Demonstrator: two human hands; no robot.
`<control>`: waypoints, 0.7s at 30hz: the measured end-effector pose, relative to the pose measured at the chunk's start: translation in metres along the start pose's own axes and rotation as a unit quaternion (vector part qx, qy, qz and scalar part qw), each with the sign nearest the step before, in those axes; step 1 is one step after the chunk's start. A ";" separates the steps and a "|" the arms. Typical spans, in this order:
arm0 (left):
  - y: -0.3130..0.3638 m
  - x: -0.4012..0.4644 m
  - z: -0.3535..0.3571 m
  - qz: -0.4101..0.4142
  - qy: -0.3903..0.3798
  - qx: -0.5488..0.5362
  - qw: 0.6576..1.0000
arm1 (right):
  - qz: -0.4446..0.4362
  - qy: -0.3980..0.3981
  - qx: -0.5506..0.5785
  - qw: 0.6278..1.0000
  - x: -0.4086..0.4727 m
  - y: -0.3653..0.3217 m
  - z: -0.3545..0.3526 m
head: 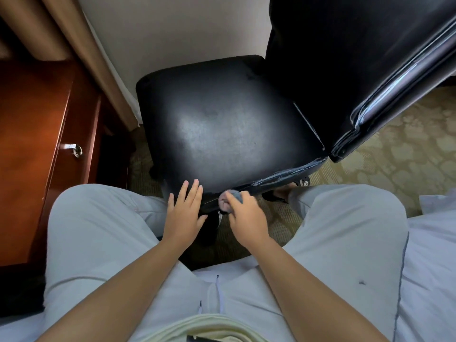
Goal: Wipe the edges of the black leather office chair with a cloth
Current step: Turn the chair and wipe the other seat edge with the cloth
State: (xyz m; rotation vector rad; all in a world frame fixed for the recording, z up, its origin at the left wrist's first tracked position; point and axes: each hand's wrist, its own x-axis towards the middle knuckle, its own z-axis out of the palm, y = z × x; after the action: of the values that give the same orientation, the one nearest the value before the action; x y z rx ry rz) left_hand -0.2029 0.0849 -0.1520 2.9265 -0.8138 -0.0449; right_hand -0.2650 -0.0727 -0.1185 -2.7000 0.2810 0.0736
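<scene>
I see the black leather office chair (229, 127) straight ahead of the knees, its seat facing up at me and its backrest rising at the upper right. The seat leather is worn: a dull grey sheen spreads over the middle, and the near edge is scuffed, with pale cracked patches running along the rim toward the right corner. A line of light stitching shows on that front edge. The backrest is glossier and carries long bright reflections down its side.

The cloth (230, 197) is a small grey wad, pressed against the front edge of the seat just right of centre. My right hand (246, 215) grips it, fingers curled round the bundle so only a little of it shows above the knuckles. My left hand (183, 211) lies flat just beside it, fingers straight and together, fingertips resting on the seat's front edge.

Both forearms reach out between the thighs in light grey trousers (98, 233), whose white drawstring (218, 292) hangs near the waist. A chair caster (305, 181) peeks from under the seat's right corner, over the patterned beige carpet (399, 154). To the left stands a reddish wooden cabinet (32, 144) with a shiny knob (77, 149), and tan curtains (74, 33) hang along the pale wall (172, 33). White bedding (431, 267) lies at the right.
</scene>
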 end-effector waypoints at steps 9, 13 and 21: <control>-0.001 -0.001 0.006 0.018 0.023 0.017 0.999 | 0.006 0.046 -0.032 0.998 -0.001 -0.006 0.002; 0.002 0.001 0.008 0.028 0.025 0.020 0.999 | 0.024 0.060 -0.043 0.997 -0.002 -0.002 0.007; 0.000 0.001 0.008 0.020 0.023 -0.007 1.000 | 0.018 0.040 0.039 0.998 0.001 -0.001 0.000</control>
State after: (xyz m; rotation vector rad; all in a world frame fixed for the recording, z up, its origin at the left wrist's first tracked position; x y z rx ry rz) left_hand -0.2027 0.0840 -0.1597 2.8866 -0.8599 0.0189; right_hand -0.2638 -0.0714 -0.1184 -2.6244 0.3479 -0.0336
